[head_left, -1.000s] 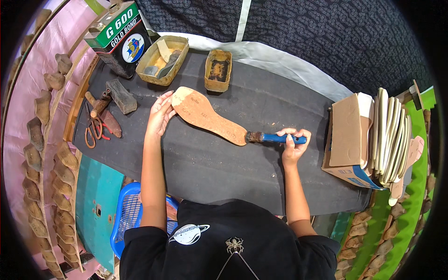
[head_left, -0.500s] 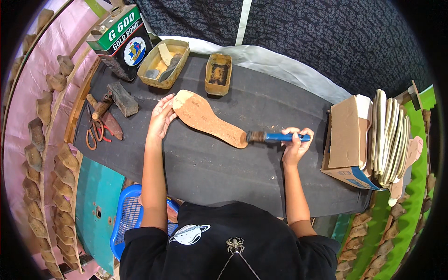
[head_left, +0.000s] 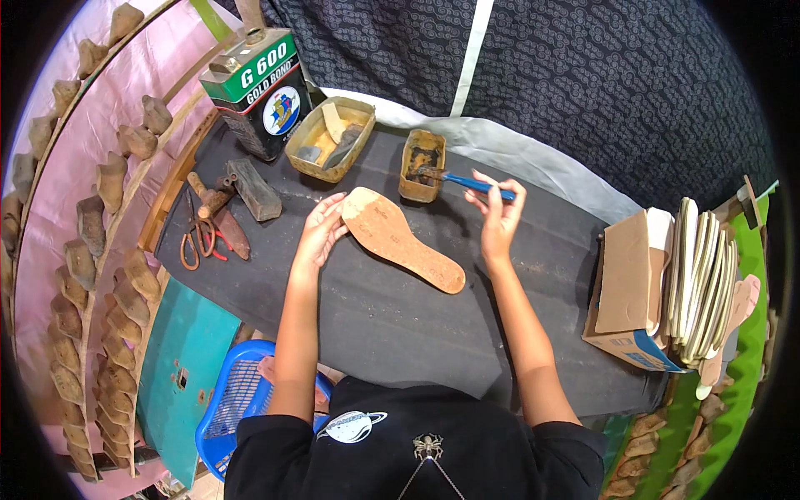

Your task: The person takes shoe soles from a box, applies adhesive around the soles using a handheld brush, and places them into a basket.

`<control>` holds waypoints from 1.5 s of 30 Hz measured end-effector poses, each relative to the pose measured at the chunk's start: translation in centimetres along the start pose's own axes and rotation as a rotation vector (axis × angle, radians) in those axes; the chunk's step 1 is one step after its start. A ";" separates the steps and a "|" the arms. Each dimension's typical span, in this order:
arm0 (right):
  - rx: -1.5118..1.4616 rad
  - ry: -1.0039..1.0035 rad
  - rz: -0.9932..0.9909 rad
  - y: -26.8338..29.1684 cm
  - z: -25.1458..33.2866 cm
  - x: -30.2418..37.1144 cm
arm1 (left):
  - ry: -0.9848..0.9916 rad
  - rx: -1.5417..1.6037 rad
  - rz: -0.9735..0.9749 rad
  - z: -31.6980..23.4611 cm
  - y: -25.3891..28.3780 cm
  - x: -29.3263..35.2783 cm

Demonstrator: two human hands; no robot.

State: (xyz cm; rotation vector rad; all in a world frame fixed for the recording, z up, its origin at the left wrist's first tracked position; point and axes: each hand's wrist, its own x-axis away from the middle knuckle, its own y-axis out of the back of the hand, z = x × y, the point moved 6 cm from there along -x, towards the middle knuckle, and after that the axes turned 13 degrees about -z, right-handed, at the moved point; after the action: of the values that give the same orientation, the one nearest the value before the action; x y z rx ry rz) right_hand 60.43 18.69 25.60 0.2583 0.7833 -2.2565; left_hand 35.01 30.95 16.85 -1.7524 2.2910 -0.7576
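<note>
Insole (head_left: 402, 240): tan, faintly marked, nearer us than tub (head_left: 419, 192)
Left hand (head_left: 321, 232): pinching its wide end
Right hand (head_left: 498, 212): gripping brush (head_left: 463, 182) at tub
Can (head_left: 258, 96): printed, left of tub

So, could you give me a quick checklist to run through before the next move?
1. Flat, tan, foot-shaped sole held by the left fingers: ok, at its broad end.
2. Blue-handled brush gripped by the right fingers: ok.
3. Brush head lined up with the small, tan, rectangular tub: ok, it overlaps the opening.
4. Bristles touching the tub's dark contents: cannot tell.
5. Sole's narrow end held by a hand: not ok, neither hand is on it.
6. Green-and-black metal can clear of the sole: ok.
</note>
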 end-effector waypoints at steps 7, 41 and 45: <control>0.268 0.060 0.159 -3.4 -3.2 -1.6 | 0.014 0.013 -0.002 -0.1 -0.1 0.3; 0.769 -0.023 0.580 4.9 5.3 13.4 | 0.003 0.128 0.013 -0.5 0.5 3.7; 0.484 -0.119 0.600 5.2 7.7 16.1 | -0.045 0.168 0.011 -1.2 0.8 9.1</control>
State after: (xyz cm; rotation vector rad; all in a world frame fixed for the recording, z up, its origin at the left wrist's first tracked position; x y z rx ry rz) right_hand 52.81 1.99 23.03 0.5038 0.0568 -1.8241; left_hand 31.05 22.88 19.04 -1.6640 2.1390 -0.8719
